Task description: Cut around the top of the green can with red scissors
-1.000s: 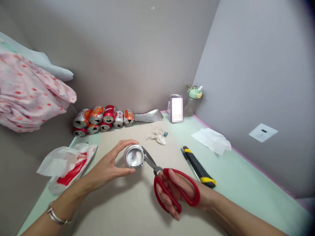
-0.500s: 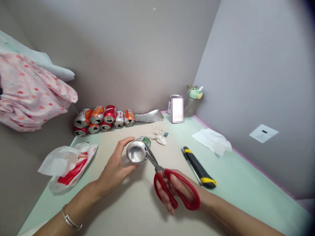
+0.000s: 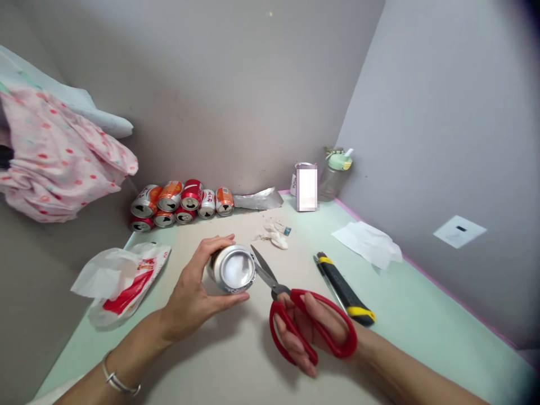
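My left hand (image 3: 192, 287) grips a drink can (image 3: 237, 269) around its side, thumb below and fingers above. The can's silvery round end faces me, and its edge looks rough along the bottom right. In my right hand (image 3: 301, 332) is a pair of scissors (image 3: 275, 288) with red handles, my fingers through the loops. The blades are slightly parted and point up and left at the can's right rim. Whether a blade touches the metal I cannot tell.
Several drink cans (image 3: 192, 195) are stacked at the back left, beside a cut metal sheet (image 3: 259, 199). A utility knife (image 3: 346, 289) lies right of the scissors. Around are crumpled tissue (image 3: 276, 236), white paper (image 3: 369, 242), a plastic packet (image 3: 126, 287) and a bottle (image 3: 334, 174).
My left hand has turned the can so its end faces me more and its green side no longer shows. The scissors have shifted slightly right and their blades have parted more.
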Action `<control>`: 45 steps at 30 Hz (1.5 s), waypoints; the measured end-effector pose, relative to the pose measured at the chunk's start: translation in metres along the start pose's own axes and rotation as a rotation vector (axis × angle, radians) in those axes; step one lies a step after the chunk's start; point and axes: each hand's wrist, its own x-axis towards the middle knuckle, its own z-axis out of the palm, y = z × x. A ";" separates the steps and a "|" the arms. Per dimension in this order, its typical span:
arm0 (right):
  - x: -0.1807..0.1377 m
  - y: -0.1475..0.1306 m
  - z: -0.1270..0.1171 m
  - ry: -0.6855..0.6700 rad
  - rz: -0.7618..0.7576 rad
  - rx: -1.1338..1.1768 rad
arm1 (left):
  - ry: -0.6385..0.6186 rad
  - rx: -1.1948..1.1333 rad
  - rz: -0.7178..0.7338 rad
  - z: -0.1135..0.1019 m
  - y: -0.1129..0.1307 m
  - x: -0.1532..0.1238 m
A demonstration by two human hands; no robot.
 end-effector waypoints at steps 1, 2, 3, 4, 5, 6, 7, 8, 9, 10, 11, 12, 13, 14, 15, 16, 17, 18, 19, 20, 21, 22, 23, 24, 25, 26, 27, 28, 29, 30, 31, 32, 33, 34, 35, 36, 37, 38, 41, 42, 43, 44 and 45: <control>0.000 -0.003 0.000 -0.002 0.010 -0.023 | 0.037 0.061 0.030 -0.001 -0.001 0.001; 0.000 -0.007 0.001 0.004 0.018 -0.053 | 0.080 0.134 0.045 -0.003 -0.002 0.002; 0.000 -0.011 0.002 0.017 0.031 -0.082 | 0.124 0.208 0.049 -0.005 -0.004 0.003; 0.000 -0.015 0.004 0.032 0.049 -0.095 | 0.169 0.275 0.036 -0.007 -0.007 0.004; -0.001 -0.019 0.005 0.047 0.062 -0.108 | 0.191 0.335 0.026 -0.009 -0.011 0.006; -0.001 -0.022 0.007 0.058 0.071 -0.134 | 0.197 0.364 0.015 -0.012 -0.014 0.008; -0.001 -0.025 0.009 0.077 0.077 -0.182 | 0.187 0.372 -0.012 -0.014 -0.016 0.009; -0.002 -0.027 0.010 0.110 0.082 -0.256 | 0.161 0.368 -0.036 -0.016 -0.018 0.010; -0.002 -0.028 0.012 0.156 0.090 -0.355 | 0.123 0.354 -0.063 -0.018 -0.019 0.011; -0.003 -0.029 0.013 0.214 0.101 -0.459 | 0.078 0.338 -0.090 -0.019 -0.020 0.011; -0.003 -0.028 0.014 0.276 0.117 -0.549 | 0.033 0.326 -0.111 -0.019 -0.020 0.011; -0.003 -0.027 0.015 0.336 0.133 -0.621 | -0.008 0.317 -0.130 -0.019 -0.019 0.011; -0.003 -0.026 0.016 0.383 0.146 -0.678 | -0.039 0.312 -0.145 -0.019 -0.018 0.011; -0.003 -0.025 0.017 0.414 0.153 -0.727 | -0.057 0.309 -0.155 -0.018 -0.018 0.011; -0.002 -0.024 0.017 0.436 0.159 -0.768 | -0.062 0.308 -0.159 -0.018 -0.017 0.011; -0.002 -0.023 0.018 0.449 0.163 -0.800 | -0.062 0.306 -0.163 -0.017 -0.017 0.011; -0.002 -0.022 0.018 0.458 0.165 -0.829 | -0.062 0.303 -0.166 -0.017 -0.017 0.011; -0.001 -0.022 0.018 0.464 0.164 -0.851 | -0.061 0.300 -0.170 -0.017 -0.017 0.012; -0.001 -0.021 0.018 0.465 0.161 -0.869 | -0.063 0.298 -0.172 -0.017 -0.017 0.012; -0.001 -0.022 0.017 0.468 0.158 -0.885 | -0.065 0.298 -0.172 -0.017 -0.017 0.012; -0.001 -0.022 0.017 0.471 0.155 -0.904 | -0.069 0.299 -0.171 -0.017 -0.018 0.012; -0.001 -0.022 0.017 0.475 0.152 -0.923 | -0.071 0.301 -0.171 -0.017 -0.018 0.012; -0.001 -0.022 0.016 0.477 0.151 -0.940 | -0.070 0.303 -0.169 -0.018 -0.018 0.012; -0.002 -0.022 0.016 0.478 0.151 -0.953 | -0.065 0.305 -0.169 -0.018 -0.018 0.012; -0.002 -0.023 0.016 0.479 0.150 -0.964 | -0.061 0.308 -0.170 -0.018 -0.017 0.012; -0.002 -0.023 0.015 0.477 0.150 -0.970 | -0.057 0.310 -0.172 -0.018 -0.017 0.012; -0.003 -0.023 0.015 0.474 0.149 -0.973 | -0.055 0.312 -0.172 -0.017 -0.017 0.012; -0.003 -0.023 0.015 0.472 0.148 -0.975 | -0.055 0.312 -0.170 -0.017 -0.016 0.012; -0.003 -0.023 0.015 0.470 0.147 -0.975 | -0.056 0.311 -0.169 -0.017 -0.015 0.012; -0.003 -0.023 0.016 0.471 0.148 -0.972 | -0.058 0.311 -0.166 -0.017 -0.014 0.013; -0.003 -0.023 0.016 0.471 0.150 -0.966 | -0.060 0.314 -0.162 -0.016 -0.013 0.012; -0.003 -0.023 0.016 0.470 0.153 -0.957 | -0.063 0.318 -0.158 -0.015 -0.012 0.012; -0.003 -0.023 0.016 0.468 0.154 -0.950 | -0.067 0.324 -0.153 -0.015 -0.011 0.012; -0.003 -0.022 0.016 0.468 0.156 -0.945 | -0.072 0.330 -0.149 -0.014 -0.010 0.011; -0.003 -0.022 0.016 0.469 0.157 -0.941 | -0.077 0.334 -0.148 -0.013 -0.010 0.011; -0.003 -0.021 0.015 0.470 0.159 -0.939 | -0.081 0.335 -0.152 -0.012 -0.009 0.010; -0.003 -0.021 0.014 0.472 0.160 -0.941 | -0.083 0.331 -0.164 -0.011 -0.009 0.010; -0.003 -0.020 0.013 0.473 0.157 -0.949 | -0.085 0.320 -0.182 -0.011 -0.009 0.009; -0.003 -0.020 0.009 0.478 0.096 -1.051 | -0.122 0.199 -0.260 -0.014 -0.008 0.009; -0.004 -0.021 0.007 0.483 0.064 -1.108 | -0.153 0.132 -0.294 -0.017 -0.007 0.009; -0.004 -0.021 0.006 0.484 0.035 -1.164 | -0.189 0.061 -0.325 -0.019 -0.006 0.010; -0.004 -0.022 0.005 0.481 0.014 -1.210 | -0.224 -0.004 -0.353 -0.022 -0.004 0.010; -0.004 -0.022 0.004 0.472 0.002 -1.242 | -0.260 -0.057 -0.382 -0.025 -0.002 0.011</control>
